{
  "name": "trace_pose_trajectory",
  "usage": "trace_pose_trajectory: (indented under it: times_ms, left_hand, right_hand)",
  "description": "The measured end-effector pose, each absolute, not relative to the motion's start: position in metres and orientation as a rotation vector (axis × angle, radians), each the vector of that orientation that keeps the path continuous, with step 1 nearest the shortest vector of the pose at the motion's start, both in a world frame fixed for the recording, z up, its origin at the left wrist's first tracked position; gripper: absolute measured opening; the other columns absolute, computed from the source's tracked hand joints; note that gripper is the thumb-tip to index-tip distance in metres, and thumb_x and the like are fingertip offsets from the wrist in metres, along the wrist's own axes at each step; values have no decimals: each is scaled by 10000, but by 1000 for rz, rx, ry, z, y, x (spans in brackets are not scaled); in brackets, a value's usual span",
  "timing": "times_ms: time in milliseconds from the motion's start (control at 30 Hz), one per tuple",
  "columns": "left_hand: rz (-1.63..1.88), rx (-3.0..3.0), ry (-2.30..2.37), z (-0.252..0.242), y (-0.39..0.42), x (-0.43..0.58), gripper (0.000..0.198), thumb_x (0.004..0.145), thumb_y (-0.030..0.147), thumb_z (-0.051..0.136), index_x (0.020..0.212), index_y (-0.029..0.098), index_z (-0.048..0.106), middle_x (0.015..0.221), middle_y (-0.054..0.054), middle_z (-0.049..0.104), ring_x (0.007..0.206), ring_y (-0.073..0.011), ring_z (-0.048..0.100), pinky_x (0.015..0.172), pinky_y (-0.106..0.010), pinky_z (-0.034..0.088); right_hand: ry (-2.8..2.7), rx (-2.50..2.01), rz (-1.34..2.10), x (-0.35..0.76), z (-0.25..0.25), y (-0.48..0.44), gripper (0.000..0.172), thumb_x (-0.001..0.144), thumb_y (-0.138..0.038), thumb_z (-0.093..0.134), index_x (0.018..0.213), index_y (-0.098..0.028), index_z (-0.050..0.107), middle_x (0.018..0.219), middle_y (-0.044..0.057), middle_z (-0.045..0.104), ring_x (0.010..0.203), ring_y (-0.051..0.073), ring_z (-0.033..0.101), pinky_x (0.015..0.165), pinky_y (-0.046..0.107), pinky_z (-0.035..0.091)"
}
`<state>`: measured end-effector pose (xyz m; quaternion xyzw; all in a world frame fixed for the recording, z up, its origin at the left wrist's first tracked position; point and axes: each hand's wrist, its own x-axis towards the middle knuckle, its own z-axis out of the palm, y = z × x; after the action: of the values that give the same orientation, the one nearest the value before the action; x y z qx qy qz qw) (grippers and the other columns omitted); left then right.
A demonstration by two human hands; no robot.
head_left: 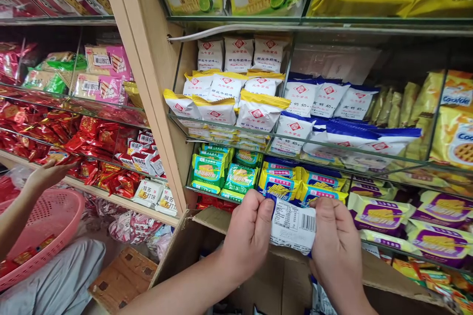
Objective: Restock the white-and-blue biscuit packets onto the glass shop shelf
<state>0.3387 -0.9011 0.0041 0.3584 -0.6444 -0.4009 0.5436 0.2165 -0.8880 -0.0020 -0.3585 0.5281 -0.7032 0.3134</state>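
Note:
Between my two hands is a small white snack packet (291, 226) with blue ends, its printed back and barcode facing me. My left hand (247, 229) pinches its left end, and my right hand (334, 243) grips the right end. Both sets of fingers are closed on it. Beneath them stands an open cardboard box (212, 219) with a few packets at its bottom, mostly hidden by my arms. Just behind the packet are yellow and blue biscuit packs (283, 184) on a low shelf.
White packets with blue tops (301, 93) and yellow-topped packets (258, 113) fill glass shelf bins ahead. At left, another person's hand (46, 172) reaches to red packets (92, 133) above a pink basket (55, 216). A wooden stool (123, 278) stands beside the box.

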Motion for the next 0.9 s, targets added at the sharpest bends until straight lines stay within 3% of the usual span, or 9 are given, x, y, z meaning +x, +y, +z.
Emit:
trace_pose_trajectory:
  times_ms: [433,900]
  left_hand:
    - [-1103,897,-1523,5,-899,340,308,891,410,309,661,209,339,503,82,347,377,-55,346,398,-191,298]
    - [-1132,883,-1510,5,-900,340,308,888,410,323,659,206,346,527,81,342,375,-46,343,378,-178,305]
  right_hand:
    - [1415,-997,-1842,217,-5,-889,325,760,-531,489,731,-208,493,600,-36,498,546,100,458,471,197,376]
    - [1397,-1059,-1808,214,-7,-888,302,771,-498,496,708,-203,486,582,-54,428,530,89,399,487,197,365]
